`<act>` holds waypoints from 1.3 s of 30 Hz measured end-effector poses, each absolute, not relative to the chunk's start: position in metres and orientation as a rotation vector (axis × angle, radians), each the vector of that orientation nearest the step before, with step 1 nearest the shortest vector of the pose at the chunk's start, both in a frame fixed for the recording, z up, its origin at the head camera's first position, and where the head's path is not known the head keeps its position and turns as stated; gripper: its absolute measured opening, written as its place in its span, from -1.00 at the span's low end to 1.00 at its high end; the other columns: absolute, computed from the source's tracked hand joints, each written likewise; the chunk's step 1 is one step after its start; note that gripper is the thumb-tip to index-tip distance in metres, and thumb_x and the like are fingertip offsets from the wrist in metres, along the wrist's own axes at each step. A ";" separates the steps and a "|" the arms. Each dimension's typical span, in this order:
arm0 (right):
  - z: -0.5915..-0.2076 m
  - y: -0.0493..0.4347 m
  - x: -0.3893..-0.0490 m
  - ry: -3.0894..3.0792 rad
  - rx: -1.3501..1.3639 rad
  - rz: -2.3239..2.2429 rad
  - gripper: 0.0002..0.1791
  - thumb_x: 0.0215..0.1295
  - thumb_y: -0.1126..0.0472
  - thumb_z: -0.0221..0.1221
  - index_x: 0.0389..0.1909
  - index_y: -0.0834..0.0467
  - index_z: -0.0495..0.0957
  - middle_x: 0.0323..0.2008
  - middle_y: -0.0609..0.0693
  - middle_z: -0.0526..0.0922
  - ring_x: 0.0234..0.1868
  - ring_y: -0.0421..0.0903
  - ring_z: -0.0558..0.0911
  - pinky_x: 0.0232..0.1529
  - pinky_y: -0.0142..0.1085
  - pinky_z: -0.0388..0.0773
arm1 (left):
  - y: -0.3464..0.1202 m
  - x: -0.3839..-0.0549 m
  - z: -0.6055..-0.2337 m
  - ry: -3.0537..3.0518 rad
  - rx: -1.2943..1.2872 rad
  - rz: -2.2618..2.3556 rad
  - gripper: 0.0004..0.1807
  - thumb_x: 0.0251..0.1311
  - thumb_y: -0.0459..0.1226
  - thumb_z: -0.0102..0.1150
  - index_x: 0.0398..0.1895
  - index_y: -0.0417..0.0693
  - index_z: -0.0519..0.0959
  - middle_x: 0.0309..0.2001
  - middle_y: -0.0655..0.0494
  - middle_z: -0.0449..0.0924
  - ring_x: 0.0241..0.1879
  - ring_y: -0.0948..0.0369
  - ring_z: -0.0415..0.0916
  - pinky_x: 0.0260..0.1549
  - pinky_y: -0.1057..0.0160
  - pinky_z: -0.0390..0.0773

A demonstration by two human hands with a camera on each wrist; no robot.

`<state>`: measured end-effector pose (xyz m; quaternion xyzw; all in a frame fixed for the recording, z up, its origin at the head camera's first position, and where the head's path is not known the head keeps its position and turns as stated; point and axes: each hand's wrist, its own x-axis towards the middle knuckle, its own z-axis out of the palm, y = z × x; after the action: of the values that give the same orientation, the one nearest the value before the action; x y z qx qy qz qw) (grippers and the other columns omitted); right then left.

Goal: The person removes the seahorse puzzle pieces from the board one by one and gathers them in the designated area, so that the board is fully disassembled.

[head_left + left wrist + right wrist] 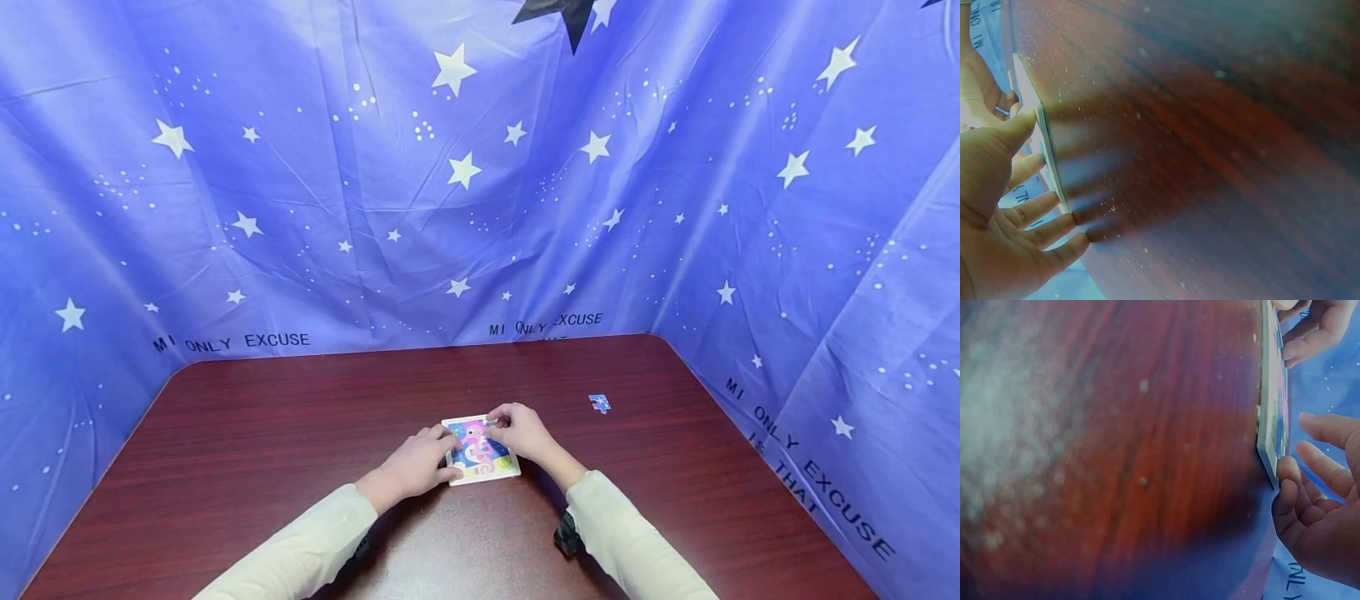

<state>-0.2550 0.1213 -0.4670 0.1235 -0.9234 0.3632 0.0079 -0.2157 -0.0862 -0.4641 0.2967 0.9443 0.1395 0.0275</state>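
A small square jigsaw puzzle (483, 457) with a white border and a pink cartoon figure on blue lies flat on the table. My left hand (415, 463) rests on its left side, thumb at the near left corner and fingers spread along the border. In the left wrist view those fingers look mostly straight. My right hand (527, 433) is over the far right corner. The right wrist view shows its thumb and index finger apart above the picture, while the other fingers bend against the board's edge. Part of the picture is hidden under the hands.
One loose blue jigsaw piece (599, 403) lies on the dark red wooden table (300, 417), to the right of and beyond the puzzle. A blue star-patterned cloth (405, 192) hangs behind the table and along both sides.
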 end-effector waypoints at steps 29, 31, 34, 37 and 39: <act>-0.473 0.113 -0.258 -2.956 0.340 0.971 -0.75 -0.06 0.15 0.39 -0.38 0.19 0.62 -0.44 -0.03 0.43 -0.43 -0.17 0.39 -0.36 -0.35 0.33 | -0.086 -0.217 -0.464 2.930 0.932 0.451 -0.57 0.14 -0.01 0.21 -0.03 -0.06 0.53 0.02 -0.07 0.47 0.02 -0.04 0.45 -0.05 -0.07 0.47; -0.473 0.113 -0.258 -2.957 0.339 0.964 -0.75 -0.06 0.15 0.39 -0.37 0.17 0.61 -0.45 -0.04 0.42 -0.44 -0.18 0.39 -0.37 -0.36 0.33 | -0.086 -0.217 -0.465 2.934 0.938 0.448 -0.57 0.13 -0.01 0.22 -0.03 -0.07 0.54 0.01 -0.06 0.48 -0.01 -0.03 0.45 -0.06 -0.06 0.47; -0.474 0.113 -0.259 -2.954 0.337 0.961 -0.75 -0.06 0.15 0.39 -0.36 0.16 0.61 -0.45 -0.04 0.43 -0.45 -0.18 0.38 -0.38 -0.37 0.32 | -0.085 -0.217 -0.465 2.937 0.941 0.441 -0.58 0.13 -0.01 0.22 -0.04 -0.07 0.54 0.00 -0.06 0.48 -0.02 -0.02 0.46 -0.07 -0.06 0.47; -0.473 0.113 -0.258 -2.946 0.351 0.953 -0.76 -0.06 0.16 0.38 -0.36 0.16 0.61 -0.46 -0.03 0.44 -0.46 -0.18 0.38 -0.40 -0.37 0.32 | -0.085 -0.217 -0.465 2.936 0.939 0.435 -0.57 0.13 -0.01 0.22 -0.04 -0.07 0.54 0.00 -0.06 0.48 -0.02 -0.02 0.45 -0.07 -0.06 0.47; -0.473 0.113 -0.258 -2.942 0.355 0.954 -0.77 -0.04 0.16 0.37 -0.36 0.16 0.61 -0.46 -0.03 0.44 -0.47 -0.19 0.38 -0.41 -0.37 0.32 | -0.085 -0.217 -0.465 2.936 0.939 0.429 -0.57 0.13 -0.01 0.22 -0.04 -0.07 0.54 -0.01 -0.05 0.48 -0.02 -0.02 0.45 -0.08 -0.05 0.48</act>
<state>-0.2575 0.1133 -0.4726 0.1140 -0.9450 0.3063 0.0145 -0.2172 -0.0845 -0.4645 0.3019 0.9432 0.1380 0.0148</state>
